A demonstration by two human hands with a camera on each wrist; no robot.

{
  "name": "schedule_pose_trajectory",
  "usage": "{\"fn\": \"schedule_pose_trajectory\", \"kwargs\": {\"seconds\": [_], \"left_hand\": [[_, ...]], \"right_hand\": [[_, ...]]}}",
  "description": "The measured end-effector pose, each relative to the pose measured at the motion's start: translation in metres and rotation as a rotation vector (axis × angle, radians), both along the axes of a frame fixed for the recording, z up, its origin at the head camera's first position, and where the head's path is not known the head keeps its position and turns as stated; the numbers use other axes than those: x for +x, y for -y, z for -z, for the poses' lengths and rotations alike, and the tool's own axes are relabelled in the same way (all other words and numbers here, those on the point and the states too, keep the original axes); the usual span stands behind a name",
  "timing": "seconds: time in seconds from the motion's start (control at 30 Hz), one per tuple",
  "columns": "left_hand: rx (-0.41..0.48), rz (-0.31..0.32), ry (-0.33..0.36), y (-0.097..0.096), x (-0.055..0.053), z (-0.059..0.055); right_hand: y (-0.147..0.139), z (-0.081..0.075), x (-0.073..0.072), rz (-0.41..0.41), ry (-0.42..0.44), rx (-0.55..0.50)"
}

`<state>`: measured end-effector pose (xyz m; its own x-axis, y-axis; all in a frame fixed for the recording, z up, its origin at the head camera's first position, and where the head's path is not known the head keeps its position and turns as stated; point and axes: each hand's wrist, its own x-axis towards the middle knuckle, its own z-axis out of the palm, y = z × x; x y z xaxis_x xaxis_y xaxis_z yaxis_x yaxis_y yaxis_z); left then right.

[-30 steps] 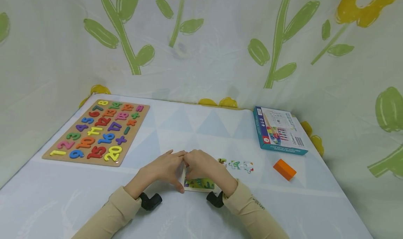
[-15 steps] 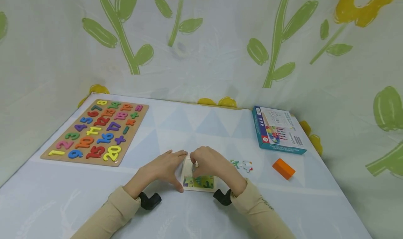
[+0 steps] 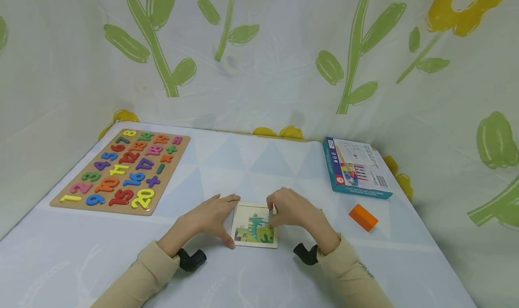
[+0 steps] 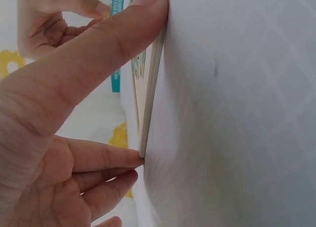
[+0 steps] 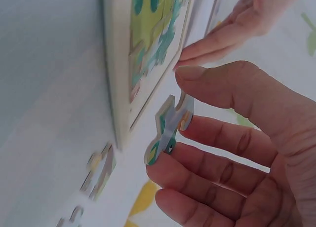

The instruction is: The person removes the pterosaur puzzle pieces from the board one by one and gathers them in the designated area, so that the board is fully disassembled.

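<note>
A small square puzzle tray (image 3: 255, 245) with a pale rim lies on the table, its dinosaur picture partly assembled and bare wood showing in its upper part. My left hand (image 3: 208, 218) holds the tray along its left side, thumb at the near corner and index fingertip at the far corner (image 4: 143, 155). Over the tray's right edge, my right hand (image 3: 292, 206) pinches a puzzle piece (image 5: 168, 126) between thumb and fingers, tilted and raised beside the rim. Loose puzzle pieces (image 5: 98, 170) lie on the table beyond; in the head view the right hand mostly hides them.
A wooden number board (image 3: 121, 173) with colourful numerals lies at the left. To the right are an orange block (image 3: 363, 217) and, behind it, a teal-edged box (image 3: 358, 166). A flower-printed cloth (image 3: 259, 87) hangs behind the table.
My right hand has moved rightward across the tray, from its left part to its right edge, uncovering the dinosaur picture. The loose pieces have become hidden behind it. My left hand stays put.
</note>
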<state>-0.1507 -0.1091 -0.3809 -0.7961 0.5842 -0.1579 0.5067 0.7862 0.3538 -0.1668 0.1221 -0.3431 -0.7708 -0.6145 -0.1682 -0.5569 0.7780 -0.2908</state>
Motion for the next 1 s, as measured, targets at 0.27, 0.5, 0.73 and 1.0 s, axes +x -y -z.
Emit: {"fn": "schedule_pose_trajectory", "kwargs": {"seconds": [0.27,0.5,0.73,1.0], "left_hand": [[-0.006,-0.004,-0.006,-0.001,0.001,0.000],[-0.015,-0.012,0.007,-0.001,0.001,-0.001],[-0.011,-0.015,0.005,-0.001,0.002,0.000],[-0.005,-0.015,0.000,0.000,0.001,0.000]], "right_hand": [[-0.016,0.005,0.003,0.054,0.041,-0.001],[-0.017,0.007,0.006,0.091,0.092,0.025],[-0.017,0.011,0.008,0.087,0.100,0.031],[-0.017,0.013,0.008,0.088,0.112,0.027]]}}
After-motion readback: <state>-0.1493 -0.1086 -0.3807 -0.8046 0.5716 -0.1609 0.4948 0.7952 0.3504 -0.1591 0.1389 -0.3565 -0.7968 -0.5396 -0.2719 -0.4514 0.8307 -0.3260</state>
